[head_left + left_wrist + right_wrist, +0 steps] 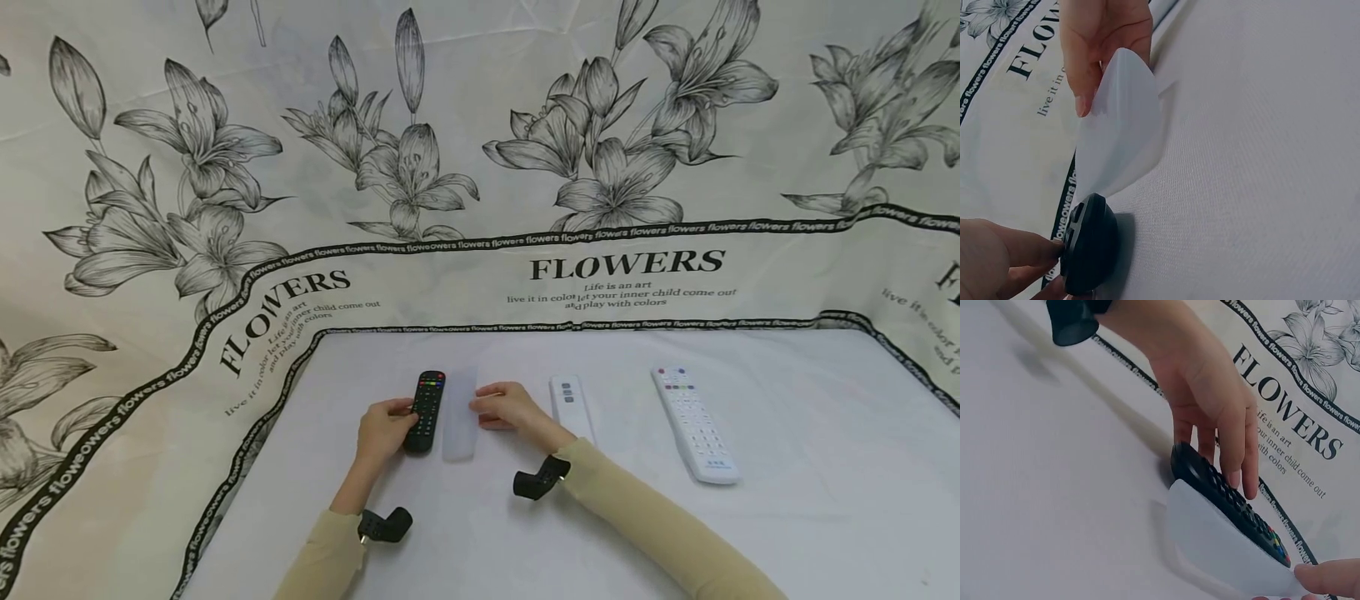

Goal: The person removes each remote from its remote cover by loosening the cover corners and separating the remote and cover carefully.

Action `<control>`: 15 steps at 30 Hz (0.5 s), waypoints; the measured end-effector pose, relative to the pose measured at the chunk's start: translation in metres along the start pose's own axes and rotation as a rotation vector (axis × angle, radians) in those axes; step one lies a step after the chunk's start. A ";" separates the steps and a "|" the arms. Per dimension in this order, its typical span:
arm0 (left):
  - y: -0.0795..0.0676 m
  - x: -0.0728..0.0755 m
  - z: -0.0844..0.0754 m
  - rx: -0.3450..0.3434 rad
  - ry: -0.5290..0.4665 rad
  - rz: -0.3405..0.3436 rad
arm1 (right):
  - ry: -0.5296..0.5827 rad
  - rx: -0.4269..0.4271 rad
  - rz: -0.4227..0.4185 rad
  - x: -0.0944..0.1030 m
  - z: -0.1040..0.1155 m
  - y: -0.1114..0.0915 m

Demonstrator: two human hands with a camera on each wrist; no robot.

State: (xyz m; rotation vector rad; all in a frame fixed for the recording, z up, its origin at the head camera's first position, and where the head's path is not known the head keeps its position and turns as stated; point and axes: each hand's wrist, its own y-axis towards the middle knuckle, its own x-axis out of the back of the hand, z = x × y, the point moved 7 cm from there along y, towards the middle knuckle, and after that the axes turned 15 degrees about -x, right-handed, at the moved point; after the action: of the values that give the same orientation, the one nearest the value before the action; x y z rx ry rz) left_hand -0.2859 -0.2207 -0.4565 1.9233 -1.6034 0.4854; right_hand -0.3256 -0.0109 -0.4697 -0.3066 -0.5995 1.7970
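Head view, then: what looks biggest from where we're standing?

That flowered cloth (pixel 480 150), rising behind the white tabletop (pixel 450 542), with FLOWERS printed across it in bold letters. After those, two tan sleeves (pixel 660 525) reach in from the near side.

And the things themselves?

A long white remote (pixel 696 427) is well off to the right. Then a cloudy clear cover (pixel 459 417), just beside the black remote (pixel 426 412), on its right; I can't tell whether they touch. A second white remote (pixel 572 400) is partly hidden by the right forearm.

What about the hands?

Right hand (pixel 513 408): narrow grip, thumb and fingers pinching the cover. Left hand (pixel 384 433): narrow grip too, holding the black remote by its left side.

Anything smaller?

Black gadgets (pixel 542 478) on both wrists, and tiny coloured buttons (pixel 431 384) near the black remote's far end.
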 end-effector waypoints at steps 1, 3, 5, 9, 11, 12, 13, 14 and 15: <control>0.000 0.000 -0.001 0.002 0.004 0.000 | -0.039 0.004 -0.010 0.001 0.001 0.000; -0.002 0.000 -0.003 0.002 0.022 -0.001 | -0.105 0.021 -0.029 0.003 0.003 -0.002; -0.003 0.001 -0.006 -0.011 0.052 -0.006 | -0.169 0.044 -0.044 0.005 0.005 -0.003; -0.005 0.005 -0.017 -0.068 0.123 -0.037 | -0.295 0.112 -0.091 0.008 0.010 -0.009; -0.006 0.007 -0.026 -0.097 0.134 -0.064 | -0.357 0.155 -0.123 0.010 0.015 -0.014; -0.007 0.007 -0.030 -0.113 0.131 -0.076 | -0.388 0.172 -0.142 0.011 0.017 -0.016; -0.008 0.007 -0.035 -0.131 0.122 -0.088 | -0.417 0.191 -0.157 0.013 0.019 -0.019; -0.009 0.007 -0.039 -0.149 0.111 -0.097 | -0.434 0.207 -0.170 0.015 0.021 -0.022; -0.010 0.006 -0.043 -0.163 0.094 -0.103 | -0.450 0.222 -0.182 0.017 0.023 -0.025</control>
State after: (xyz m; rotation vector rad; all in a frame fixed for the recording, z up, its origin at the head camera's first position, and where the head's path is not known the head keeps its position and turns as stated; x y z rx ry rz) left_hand -0.2715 -0.1963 -0.4218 1.8229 -1.4317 0.3844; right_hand -0.3218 0.0045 -0.4358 0.3041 -0.7063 1.7421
